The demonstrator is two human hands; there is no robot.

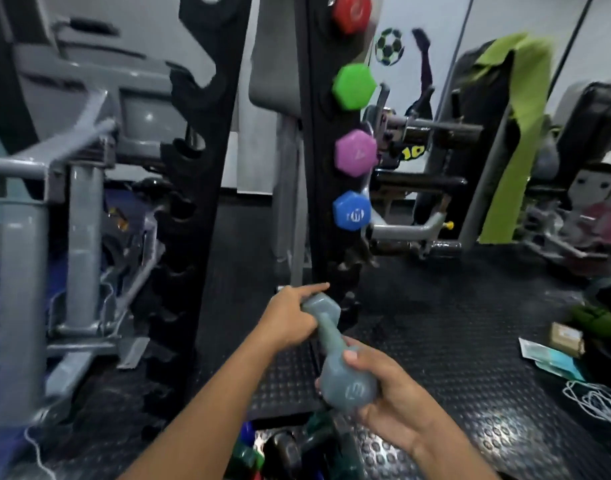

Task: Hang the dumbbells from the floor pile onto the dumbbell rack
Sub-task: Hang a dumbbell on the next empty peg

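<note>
I hold a grey dumbbell in both hands, low in front of the black dumbbell rack. My left hand grips its far head, index finger pointing at the rack. My right hand curls round its near head. On the rack's right upright hang a red dumbbell, a green dumbbell, a purple dumbbell and a blue dumbbell. Empty notches lie below the blue one. The floor pile of dark dumbbells sits at the bottom edge, between my arms.
The rack's left upright has empty notches. A grey gym machine stands on the left. At the right are a bench with a green cloth, papers and a box, and a white cord on the black rubber floor.
</note>
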